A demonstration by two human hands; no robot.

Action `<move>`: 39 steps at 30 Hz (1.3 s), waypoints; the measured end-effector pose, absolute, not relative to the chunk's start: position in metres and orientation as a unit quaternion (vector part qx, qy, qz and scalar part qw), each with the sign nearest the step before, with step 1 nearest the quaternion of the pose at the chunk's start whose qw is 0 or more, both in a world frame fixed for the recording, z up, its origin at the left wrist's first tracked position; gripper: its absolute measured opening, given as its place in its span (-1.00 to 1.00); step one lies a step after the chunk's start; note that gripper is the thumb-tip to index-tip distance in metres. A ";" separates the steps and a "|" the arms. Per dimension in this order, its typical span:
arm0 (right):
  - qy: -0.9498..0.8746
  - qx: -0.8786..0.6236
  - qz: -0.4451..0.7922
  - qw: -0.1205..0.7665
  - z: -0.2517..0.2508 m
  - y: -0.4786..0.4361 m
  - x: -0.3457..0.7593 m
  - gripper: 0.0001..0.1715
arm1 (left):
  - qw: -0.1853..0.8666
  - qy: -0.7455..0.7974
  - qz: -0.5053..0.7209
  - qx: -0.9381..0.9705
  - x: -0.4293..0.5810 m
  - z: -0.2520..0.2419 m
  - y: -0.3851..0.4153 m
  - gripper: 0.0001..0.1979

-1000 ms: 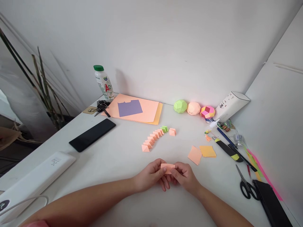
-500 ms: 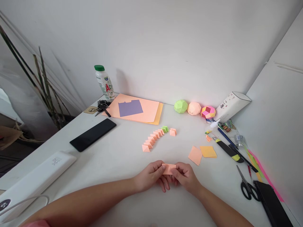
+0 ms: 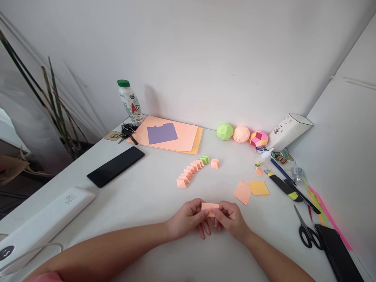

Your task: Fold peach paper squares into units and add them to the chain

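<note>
head view: the thumb of the left hand (image 3: 185,220) lies lower along the peach paper (image 3: 209,206) than half a second ago; the right hand (image 3: 234,222) hardly shifts. both pinch the paper over the white table (image 3: 141,199), nearer than the row of folded pieces (image 3: 188,172), so handling seems confined to this piece.

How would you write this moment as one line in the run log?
left hand: pinches peach paper | right hand: pinches same paper | beyond right hand: peach square, orange square
</note>
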State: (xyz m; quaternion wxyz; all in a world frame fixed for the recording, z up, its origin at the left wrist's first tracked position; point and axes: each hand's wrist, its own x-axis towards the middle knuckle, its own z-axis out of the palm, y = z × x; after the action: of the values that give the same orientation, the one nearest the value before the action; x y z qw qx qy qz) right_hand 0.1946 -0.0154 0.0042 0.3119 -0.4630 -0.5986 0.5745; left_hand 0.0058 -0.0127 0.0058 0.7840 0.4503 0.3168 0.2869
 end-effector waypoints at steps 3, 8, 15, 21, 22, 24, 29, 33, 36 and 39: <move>-0.602 -0.465 0.569 0.314 0.005 -0.016 0.194 -0.63 | 0.784 0.317 0.288 0.449 0.006 0.006 -0.013 -0.67; -0.603 -0.466 0.564 0.318 0.006 -0.016 0.193 -0.63 | 0.785 0.321 0.288 0.444 0.006 0.006 -0.013 -0.63; -0.609 -0.463 0.558 0.320 0.005 -0.017 0.193 -0.63 | 0.795 0.321 0.280 0.431 0.005 0.007 -0.012 -0.62; -0.613 -0.459 0.559 0.319 0.004 -0.017 0.194 -0.64 | 0.800 0.320 0.271 0.429 0.006 0.006 -0.011 -0.61; -0.613 -0.460 0.558 0.318 0.004 -0.017 0.194 -0.64 | 0.800 0.322 0.268 0.430 0.006 0.005 -0.010 -0.61; -0.613 -0.464 0.556 0.317 0.005 -0.017 0.194 -0.64 | 0.799 0.330 0.259 0.430 0.006 0.005 -0.010 -0.60; -0.614 -0.466 0.556 0.310 0.007 -0.017 0.193 -0.64 | 0.793 0.360 0.229 0.436 0.007 0.007 -0.009 -0.60; -0.619 -0.465 0.551 0.311 0.007 -0.017 0.193 -0.63 | 0.792 0.361 0.211 0.446 0.006 0.010 -0.008 -0.62; -0.621 -0.467 0.549 0.308 0.005 -0.017 0.194 -0.63 | 0.797 0.347 0.207 0.450 0.005 0.011 -0.008 -0.62; -0.623 -0.467 0.547 0.307 0.004 -0.017 0.195 -0.63 | 0.802 0.334 0.202 0.452 0.005 0.011 -0.007 -0.63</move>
State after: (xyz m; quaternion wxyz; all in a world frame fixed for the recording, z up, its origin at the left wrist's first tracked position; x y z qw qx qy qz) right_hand 0.1948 -0.0174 0.0038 0.3072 -0.4672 -0.6229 0.5471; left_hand 0.0050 -0.0072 0.0106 0.8022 0.4516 0.3344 0.2020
